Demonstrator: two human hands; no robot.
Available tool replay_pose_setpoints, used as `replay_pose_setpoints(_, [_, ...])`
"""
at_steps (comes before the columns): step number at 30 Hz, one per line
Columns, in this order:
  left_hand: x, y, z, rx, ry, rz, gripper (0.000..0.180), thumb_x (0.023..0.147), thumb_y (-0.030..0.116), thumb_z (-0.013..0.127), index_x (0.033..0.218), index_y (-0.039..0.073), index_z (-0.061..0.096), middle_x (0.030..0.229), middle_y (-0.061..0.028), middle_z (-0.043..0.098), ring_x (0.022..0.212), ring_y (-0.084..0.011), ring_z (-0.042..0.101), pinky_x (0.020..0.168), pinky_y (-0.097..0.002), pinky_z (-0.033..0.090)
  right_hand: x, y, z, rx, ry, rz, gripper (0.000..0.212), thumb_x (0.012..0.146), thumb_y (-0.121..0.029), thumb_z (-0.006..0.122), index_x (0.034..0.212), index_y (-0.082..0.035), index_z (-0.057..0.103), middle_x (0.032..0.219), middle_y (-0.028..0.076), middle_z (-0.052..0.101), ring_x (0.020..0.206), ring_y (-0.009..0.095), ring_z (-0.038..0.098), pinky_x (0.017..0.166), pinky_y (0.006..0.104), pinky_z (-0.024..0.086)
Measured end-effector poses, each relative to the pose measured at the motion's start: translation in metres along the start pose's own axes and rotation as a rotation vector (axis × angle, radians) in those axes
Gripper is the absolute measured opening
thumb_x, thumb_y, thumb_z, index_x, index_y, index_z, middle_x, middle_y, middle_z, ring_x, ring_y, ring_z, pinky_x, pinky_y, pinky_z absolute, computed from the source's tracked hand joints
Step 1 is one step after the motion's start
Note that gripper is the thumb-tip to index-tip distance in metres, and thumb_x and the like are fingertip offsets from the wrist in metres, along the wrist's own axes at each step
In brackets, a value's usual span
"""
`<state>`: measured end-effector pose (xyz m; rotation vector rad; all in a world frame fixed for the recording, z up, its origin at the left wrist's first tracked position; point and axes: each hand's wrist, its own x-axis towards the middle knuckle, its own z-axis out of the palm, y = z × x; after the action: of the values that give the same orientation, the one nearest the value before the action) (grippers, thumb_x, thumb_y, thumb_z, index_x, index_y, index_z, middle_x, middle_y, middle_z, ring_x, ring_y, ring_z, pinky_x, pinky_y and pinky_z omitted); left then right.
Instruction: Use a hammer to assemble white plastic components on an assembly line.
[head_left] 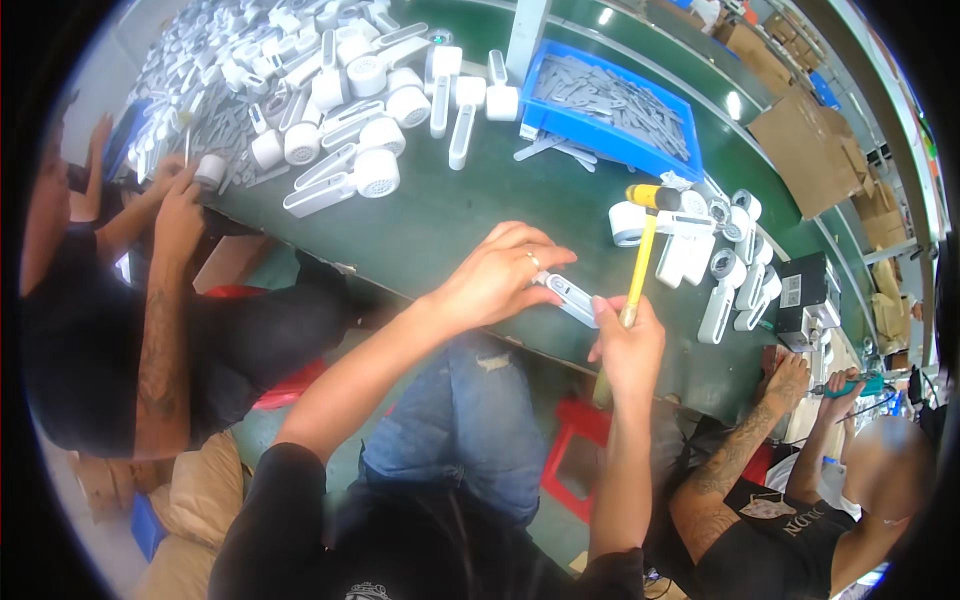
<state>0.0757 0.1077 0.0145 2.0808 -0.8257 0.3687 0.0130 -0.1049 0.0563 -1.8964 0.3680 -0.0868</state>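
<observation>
A factory workshop: white parts (pixel 240 65) heap up beyond the left hand (pixel 492 282), cardboard boxes (pixel 805 150) beyond the right hand (pixel 630 345).

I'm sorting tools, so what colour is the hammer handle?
The hammer handle is yellow, seen best in the head view.

From head height, the single wide fisheye view looks down and forward, near the green table (pixel 420 225).

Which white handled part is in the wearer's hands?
The white handled part between the left hand and right hand, which also holds the yellow hammer; no other part touches these hands.
</observation>
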Motion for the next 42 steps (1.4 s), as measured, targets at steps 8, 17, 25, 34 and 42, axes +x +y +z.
replay_pose_setpoints(8, [0.002,-0.012,0.002,0.180,-0.030,0.319,0.021,0.090,0.029,0.081,0.105,0.014,0.078,0.101,0.0023,0.073,0.114,-0.0217,0.063,0.107,-0.0457,0.044,0.008,0.005,-0.006,-0.177,-0.072,0.030,0.022,0.098,-0.017,0.080,0.100,0.002,0.069,0.072,0.005,0.066,0.048,0.011,0.058,0.044,0.0309,0.045])
replay_pose_setpoints(17, [0.002,-0.007,0.003,0.182,-0.018,0.290,0.025,0.086,0.028,0.087,0.105,0.014,0.080,0.101,0.0033,0.075,0.111,-0.0203,0.065,0.104,-0.0447,0.046,0.006,0.026,-0.007,0.324,-0.111,0.262,0.028,0.106,-0.023,0.072,0.117,0.003,0.074,0.081,0.007,0.071,0.048,0.010,0.057,0.042,0.0251,0.042])
replay_pose_setpoints(25, [0.001,0.008,0.001,0.276,0.002,0.344,0.029,0.083,0.026,0.086,0.112,0.020,0.083,0.105,0.0015,0.077,0.108,-0.0201,0.069,0.114,-0.0488,0.046,0.006,0.033,0.006,0.444,-0.128,0.210,0.024,0.110,-0.016,0.064,0.118,0.006,0.065,0.113,0.019,0.075,0.086,0.027,0.080,0.068,0.0349,0.068])
replay_pose_setpoints(34, [0.015,0.010,0.004,0.292,-0.196,0.367,0.025,0.085,0.019,0.081,0.107,0.028,0.087,0.102,0.0039,0.080,0.097,-0.0155,0.071,0.127,-0.0563,0.038,-0.021,0.016,-0.009,0.072,-0.014,0.062,0.031,0.109,-0.023,0.067,0.125,0.004,0.066,0.094,0.010,0.074,0.073,0.015,0.076,0.050,0.0251,0.053])
replay_pose_setpoints(42, [0.018,0.012,0.006,0.249,-0.149,0.346,0.020,0.085,0.020,0.084,0.104,0.024,0.088,0.094,0.0040,0.078,0.091,-0.0148,0.071,0.127,-0.0536,0.039,-0.114,0.008,-0.063,0.094,-0.091,0.215,0.048,0.119,-0.029,0.041,0.160,-0.004,0.045,0.071,0.000,0.051,0.052,0.006,0.049,0.048,0.0259,0.042])
